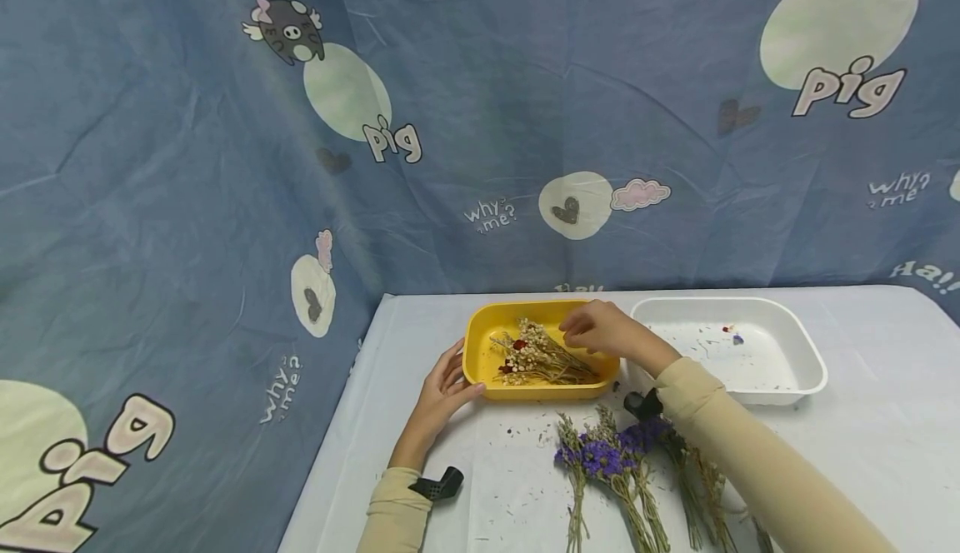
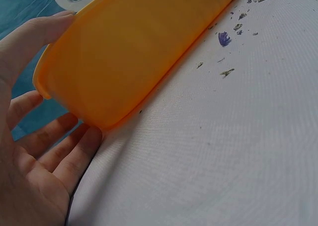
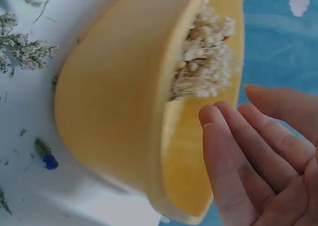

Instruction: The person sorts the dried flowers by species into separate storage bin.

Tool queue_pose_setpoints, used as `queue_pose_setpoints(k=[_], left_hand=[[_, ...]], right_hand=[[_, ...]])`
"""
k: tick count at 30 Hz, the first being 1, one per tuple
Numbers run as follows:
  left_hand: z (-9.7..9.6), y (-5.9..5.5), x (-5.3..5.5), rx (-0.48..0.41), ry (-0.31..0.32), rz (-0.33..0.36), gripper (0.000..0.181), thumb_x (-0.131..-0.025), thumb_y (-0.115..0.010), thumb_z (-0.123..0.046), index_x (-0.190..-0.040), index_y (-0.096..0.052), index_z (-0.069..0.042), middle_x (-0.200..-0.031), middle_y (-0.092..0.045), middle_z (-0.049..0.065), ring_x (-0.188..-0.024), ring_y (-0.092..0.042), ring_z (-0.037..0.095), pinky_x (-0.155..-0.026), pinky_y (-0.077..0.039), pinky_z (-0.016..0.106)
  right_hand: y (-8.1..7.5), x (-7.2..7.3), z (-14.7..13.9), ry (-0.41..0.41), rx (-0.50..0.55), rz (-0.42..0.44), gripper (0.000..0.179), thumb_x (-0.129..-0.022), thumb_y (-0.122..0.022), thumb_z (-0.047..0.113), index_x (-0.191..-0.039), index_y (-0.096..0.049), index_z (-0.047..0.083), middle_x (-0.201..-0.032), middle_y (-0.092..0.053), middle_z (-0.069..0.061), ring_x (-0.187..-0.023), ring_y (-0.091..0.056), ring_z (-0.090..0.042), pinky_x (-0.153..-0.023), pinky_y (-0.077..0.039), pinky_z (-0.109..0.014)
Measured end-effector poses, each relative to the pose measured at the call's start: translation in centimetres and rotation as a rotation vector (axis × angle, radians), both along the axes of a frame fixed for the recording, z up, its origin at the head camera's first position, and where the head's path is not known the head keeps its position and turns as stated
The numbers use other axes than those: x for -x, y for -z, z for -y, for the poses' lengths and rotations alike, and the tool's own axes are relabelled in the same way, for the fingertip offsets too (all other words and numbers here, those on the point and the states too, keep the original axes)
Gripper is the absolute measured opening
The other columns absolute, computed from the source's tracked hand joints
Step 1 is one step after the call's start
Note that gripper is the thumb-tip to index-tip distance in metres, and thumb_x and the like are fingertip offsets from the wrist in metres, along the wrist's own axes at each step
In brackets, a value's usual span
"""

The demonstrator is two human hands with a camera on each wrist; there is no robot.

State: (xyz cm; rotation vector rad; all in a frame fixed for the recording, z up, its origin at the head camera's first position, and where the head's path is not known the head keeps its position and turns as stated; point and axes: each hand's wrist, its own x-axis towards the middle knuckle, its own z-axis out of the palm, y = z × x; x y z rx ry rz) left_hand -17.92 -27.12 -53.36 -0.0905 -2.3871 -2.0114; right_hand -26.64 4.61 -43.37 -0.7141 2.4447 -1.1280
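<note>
A yellow plastic tray (image 1: 540, 392) holds a small bunch of dried flowers (image 1: 536, 353), with cream blossoms, a few red heads and thin stems. My left hand (image 1: 444, 386) rests against the tray's left end. In the left wrist view, its thumb lies at the rim and the fairly straight fingers touch the lower corner. Above the tray's right part is my right hand (image 1: 600, 328), with loosely bent fingers. The right wrist view shows nothing between those fingers (image 3: 223, 156), which are apart from the cream blossoms (image 3: 208, 57).
To the right stands a white tray (image 1: 810, 370) with a few bits of petal and stem. Several dried bunches with purple flowers (image 1: 602, 458) lie in front of the trays. Plant crumbs dot the white tabletop (image 1: 495, 486). A printed blue cloth (image 1: 465, 120) hangs behind.
</note>
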Motion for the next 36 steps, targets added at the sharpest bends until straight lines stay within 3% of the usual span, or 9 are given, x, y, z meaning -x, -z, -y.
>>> queue_pose_setpoints(k=[7, 12, 20, 27, 36], left_hand=[[0.0, 0.0, 0.0, 0.004, -0.002, 0.007, 0.085, -0.086, -0.083, -0.010, -0.156, -0.041, -0.034, -0.153, -0.053, 0.009, -0.140, -0.055, 0.029, -0.108, -0.053, 0.021], [0.0, 0.0, 0.0, 0.006, -0.005, 0.011, 0.085, -0.086, -0.084, -0.012, -0.156, -0.041, -0.033, -0.154, -0.053, 0.009, -0.140, -0.054, 0.029, -0.108, -0.053, 0.021], [0.1, 0.2, 0.0, 0.002, -0.009, 0.006, 0.086, -0.086, -0.085, -0.012, -0.157, -0.041, -0.033, -0.153, -0.053, 0.009, -0.140, -0.054, 0.029, -0.108, -0.053, 0.021], [0.1, 0.2, 0.1, -0.003, -0.010, 0.005, 0.085, -0.086, -0.084, -0.011, -0.157, -0.041, -0.032, -0.153, -0.053, 0.010, -0.140, -0.055, 0.029, -0.108, -0.053, 0.022], [0.0, 0.2, 0.1, -0.009, -0.006, 0.003, 0.085, -0.086, -0.083, -0.009, -0.157, -0.041, -0.032, -0.154, -0.053, 0.011, -0.140, -0.054, 0.030, -0.108, -0.053, 0.023]], right_hand=[[-1.7, -1.3, -1.6, 0.001, 0.087, 0.004, 0.029, -0.100, -0.066, 0.008, -0.125, -0.068, -0.006, -0.115, -0.075, -0.022, -0.102, -0.074, -0.032, -0.079, -0.067, -0.044], [-2.6, -2.6, -2.6, 0.021, 0.104, -0.028, 0.028, -0.100, -0.067, 0.012, -0.124, -0.069, -0.003, -0.112, -0.076, -0.019, -0.096, -0.074, -0.026, -0.076, -0.066, -0.045], [-3.6, -5.1, -4.1, 0.060, 0.126, -0.046, 0.028, -0.100, -0.070, 0.020, -0.121, -0.072, 0.002, -0.109, -0.077, -0.015, -0.098, -0.074, -0.027, -0.078, -0.065, -0.038], [-3.6, -7.3, -5.7, 0.066, 0.114, -0.106, 0.023, -0.098, -0.072, 0.023, -0.116, -0.074, 0.007, -0.102, -0.078, -0.005, -0.096, -0.073, -0.018, -0.079, -0.063, -0.029], [-3.2, -9.8, -7.6, 0.081, 0.091, -0.154, 0.025, -0.098, -0.072, 0.027, -0.115, -0.074, 0.010, -0.100, -0.078, 0.001, -0.092, -0.073, -0.013, -0.081, -0.061, -0.027]])
